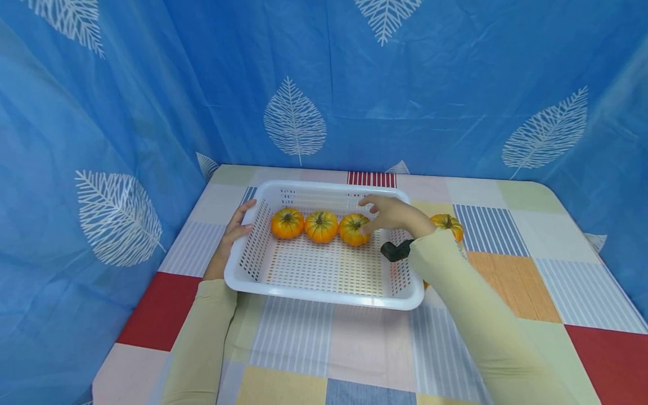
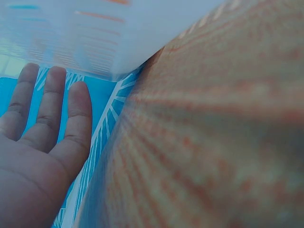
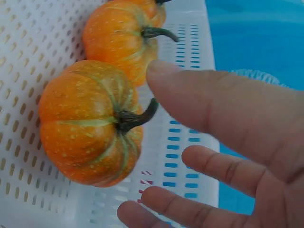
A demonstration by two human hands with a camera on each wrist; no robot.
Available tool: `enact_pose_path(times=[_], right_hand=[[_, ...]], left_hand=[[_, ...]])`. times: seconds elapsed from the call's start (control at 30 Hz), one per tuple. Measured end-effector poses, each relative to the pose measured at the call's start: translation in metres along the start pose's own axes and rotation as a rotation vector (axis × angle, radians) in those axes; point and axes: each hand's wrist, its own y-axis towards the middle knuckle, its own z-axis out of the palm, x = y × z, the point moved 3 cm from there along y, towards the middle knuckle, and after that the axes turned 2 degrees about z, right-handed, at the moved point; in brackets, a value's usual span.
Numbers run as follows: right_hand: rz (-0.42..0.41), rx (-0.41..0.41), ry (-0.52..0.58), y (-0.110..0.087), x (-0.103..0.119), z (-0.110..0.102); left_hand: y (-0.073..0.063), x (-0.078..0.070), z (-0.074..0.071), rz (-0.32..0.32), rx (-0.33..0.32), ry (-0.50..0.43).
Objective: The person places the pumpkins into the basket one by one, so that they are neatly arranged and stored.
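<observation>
Beige cloth sleeves (image 1: 486, 332) | left hand (image 1: 234, 236) spread, 9 o'clock of white plastic basket (image 1: 324, 297); right hand (image 1: 394, 214) spread | three round orange pumpkins (image 1: 321, 227) inside | likely remaining: outer pumpkin (image 1: 448, 226), 3 o'clock

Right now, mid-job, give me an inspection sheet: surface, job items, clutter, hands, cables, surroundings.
Surface: patchwork tablecloth.
Job items: white basket holding three orange pumpkins in a row; another pumpkin outside, right of it, partly hidden.
Clutter: dark object near the right wrist, identity unclear.
Hands: left hand at the basket's left side, fingers extended; right hand at the rightmost basket pumpkin, not gripping it.
Cables: nothing seen.
Surroundings: blue leaf-print fabric.
</observation>
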Motion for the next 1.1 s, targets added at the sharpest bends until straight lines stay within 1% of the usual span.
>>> enact_pose_path(times=[0.17, 0.37, 0.63, 0.8, 0.97, 1.1], right_hand=[[-0.049, -0.014, 0.047, -0.01, -0.001, -0.004], [-0.134, 0.0, 0.134, -0.024, -0.004, -0.008], [-0.171, 0.026, 0.209, -0.04, -0.008, -0.013], [-0.216, 0.003, 0.248, -0.048, -0.012, -0.015], [-0.272, -0.024, 0.299, -0.056, -0.019, -0.016], [-0.29, -0.055, 0.334, -0.063, -0.025, -0.016]], left_hand=[[0.0, 0.001, 0.0, 0.004, -0.002, -0.009], [0.001, 0.0, 0.0, 0.004, -0.007, -0.01], [0.002, 0.0, -0.002, 0.016, 0.02, 0.008], [0.002, -0.001, -0.001, 0.015, 0.019, -0.001], [0.0, -0.002, -0.001, 0.003, 0.019, 0.001], [-0.001, -0.002, -0.001, 0.0, 0.024, 0.003]])
